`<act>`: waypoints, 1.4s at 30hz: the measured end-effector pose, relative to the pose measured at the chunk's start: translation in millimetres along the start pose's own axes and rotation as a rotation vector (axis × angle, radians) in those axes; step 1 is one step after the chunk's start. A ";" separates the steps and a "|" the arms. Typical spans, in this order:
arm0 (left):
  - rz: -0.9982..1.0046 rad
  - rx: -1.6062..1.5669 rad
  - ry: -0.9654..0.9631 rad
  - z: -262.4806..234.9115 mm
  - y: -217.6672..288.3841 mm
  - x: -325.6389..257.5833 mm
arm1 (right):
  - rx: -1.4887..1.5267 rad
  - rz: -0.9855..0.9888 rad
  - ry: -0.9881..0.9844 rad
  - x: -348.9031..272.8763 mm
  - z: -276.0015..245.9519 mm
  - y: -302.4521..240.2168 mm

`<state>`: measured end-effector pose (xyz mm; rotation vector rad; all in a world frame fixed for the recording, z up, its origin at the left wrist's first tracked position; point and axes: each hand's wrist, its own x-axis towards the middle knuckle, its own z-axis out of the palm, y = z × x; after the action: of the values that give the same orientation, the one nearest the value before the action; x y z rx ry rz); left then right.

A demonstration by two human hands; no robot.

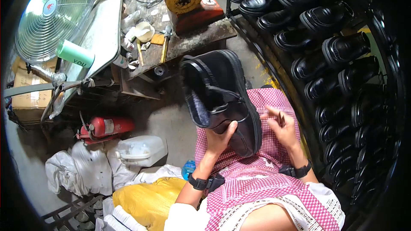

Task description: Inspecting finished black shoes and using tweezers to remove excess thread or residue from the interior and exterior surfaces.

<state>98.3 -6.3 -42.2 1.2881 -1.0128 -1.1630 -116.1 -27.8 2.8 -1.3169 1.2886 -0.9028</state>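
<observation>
A black leather shoe (222, 102) with a thick dark sole is tilted up in front of me over my lap, its opening turned to the left and its toe towards me. Pale fuzzy lining and a strap with a metal buckle show on it. My left hand (220, 137) grips the shoe near the toe, thumb on the upper and the other fingers hidden beneath. Close to the sole's right side, my right hand (283, 130) is bent, with a small dark brown piece between its fingers that I cannot make out. It appears apart from the shoe.
At right, a rack holds rows of black shoes (329, 51). A workbench (201, 38) with a machine (184, 0) and clutter stands ahead. Leftward are a fan (55, 13), a green cup (75, 54), a fire extinguisher (105, 127), a plastic jug (143, 150) and a yellow sack (147, 201).
</observation>
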 end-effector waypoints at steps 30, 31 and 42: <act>-0.122 0.405 -0.457 44.6 4.2 6.3 | 0.297 0.165 -0.179 30.6 -29.9 -28.8; -0.133 0.403 -0.473 45.4 9.1 7.2 | 0.298 0.169 -0.176 27.4 -31.1 -33.3; -0.163 0.400 -0.564 52.6 -0.2 9.5 | -0.152 -0.148 -0.147 27.9 -30.4 -72.6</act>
<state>48.0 -24.3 -40.3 1.3997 -1.6401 -1.5506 -127.2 -68.4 74.9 -1.5855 1.1752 -0.8050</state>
